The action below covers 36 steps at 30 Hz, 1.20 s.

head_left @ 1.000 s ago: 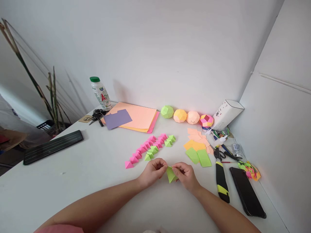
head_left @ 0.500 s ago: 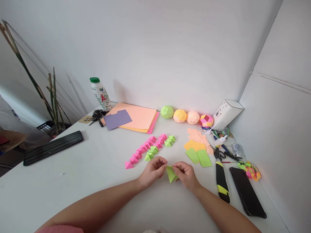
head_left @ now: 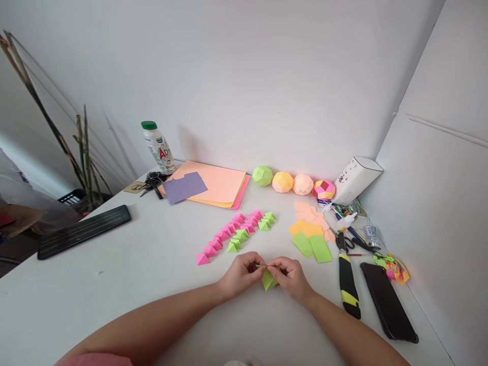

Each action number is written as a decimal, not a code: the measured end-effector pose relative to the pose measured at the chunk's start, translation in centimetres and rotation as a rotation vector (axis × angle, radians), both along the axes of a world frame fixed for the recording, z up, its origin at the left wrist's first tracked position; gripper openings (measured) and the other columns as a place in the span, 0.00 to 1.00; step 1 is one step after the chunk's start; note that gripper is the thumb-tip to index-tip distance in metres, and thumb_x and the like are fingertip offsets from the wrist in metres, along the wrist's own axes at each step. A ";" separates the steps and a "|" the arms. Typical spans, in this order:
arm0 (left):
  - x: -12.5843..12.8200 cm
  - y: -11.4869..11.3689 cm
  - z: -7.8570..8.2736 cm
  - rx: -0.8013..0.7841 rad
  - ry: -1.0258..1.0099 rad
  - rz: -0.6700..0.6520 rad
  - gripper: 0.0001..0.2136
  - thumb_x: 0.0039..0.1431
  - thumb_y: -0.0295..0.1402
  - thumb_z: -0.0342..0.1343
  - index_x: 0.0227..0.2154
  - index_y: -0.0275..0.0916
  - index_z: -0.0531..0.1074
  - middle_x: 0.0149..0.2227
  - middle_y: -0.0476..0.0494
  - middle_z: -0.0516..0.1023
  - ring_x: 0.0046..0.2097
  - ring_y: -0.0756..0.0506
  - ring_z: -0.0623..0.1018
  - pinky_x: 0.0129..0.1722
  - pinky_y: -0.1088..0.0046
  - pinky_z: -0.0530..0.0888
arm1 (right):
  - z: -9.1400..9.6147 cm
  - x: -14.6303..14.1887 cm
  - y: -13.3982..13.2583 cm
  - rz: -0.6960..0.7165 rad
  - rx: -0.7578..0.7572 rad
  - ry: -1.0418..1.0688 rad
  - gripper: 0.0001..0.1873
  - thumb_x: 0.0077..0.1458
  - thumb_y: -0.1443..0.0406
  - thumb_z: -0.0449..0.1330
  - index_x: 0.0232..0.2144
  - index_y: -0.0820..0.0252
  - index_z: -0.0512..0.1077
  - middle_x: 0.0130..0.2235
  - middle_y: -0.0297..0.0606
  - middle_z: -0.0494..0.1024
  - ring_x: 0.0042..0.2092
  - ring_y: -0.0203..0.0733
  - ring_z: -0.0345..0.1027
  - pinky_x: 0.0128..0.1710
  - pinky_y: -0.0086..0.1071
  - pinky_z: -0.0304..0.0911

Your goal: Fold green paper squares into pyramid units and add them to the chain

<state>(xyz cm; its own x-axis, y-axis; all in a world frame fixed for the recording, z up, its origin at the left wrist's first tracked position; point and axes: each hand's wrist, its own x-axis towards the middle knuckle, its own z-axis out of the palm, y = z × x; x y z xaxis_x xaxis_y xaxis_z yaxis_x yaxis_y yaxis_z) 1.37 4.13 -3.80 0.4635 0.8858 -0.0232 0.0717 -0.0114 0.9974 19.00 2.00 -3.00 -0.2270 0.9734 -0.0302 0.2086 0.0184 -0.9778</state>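
Observation:
A folded piece of green paper is pinched between my two hands, low in the middle of the view. My left hand closes its thumb and fingertips on the paper's upper left edge. On its right side my right hand grips it, thumb in front, covering part of it. Just beyond my hands, rows of folded pink paper units and green paper units lie on the table. Flat green slips sit to the right, beside orange slips and peach slips.
Paper balls line the wall next to a white box. A box cutter, scissors, glue bottle and phone lie right. Stacked paper sheets, a bottle and a dark bar are left.
My left fingertips have come in against the green paper and now pinch its upper edge. Both hands have shifted slightly down toward me, and the paper has tilted a little.

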 end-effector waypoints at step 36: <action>-0.1 0.1 0.9 -0.259 -0.234 0.114 0.11 0.47 0.37 0.58 0.22 0.38 0.62 0.18 0.56 0.61 0.20 0.54 0.61 0.21 0.78 0.58 | 0.3 0.4 -0.2 -0.121 -0.086 0.162 0.06 0.49 0.63 0.55 0.25 0.58 0.62 0.19 0.27 0.64 0.19 0.33 0.61 0.20 0.27 0.59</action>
<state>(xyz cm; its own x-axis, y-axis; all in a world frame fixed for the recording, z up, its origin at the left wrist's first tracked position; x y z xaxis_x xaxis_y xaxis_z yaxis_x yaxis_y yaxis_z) 1.24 4.25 -2.86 0.3818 0.9106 -0.1584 -0.1727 0.2387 0.9556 19.39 1.79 -2.73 -0.1177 0.9892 -0.0872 0.0443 -0.0825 -0.9956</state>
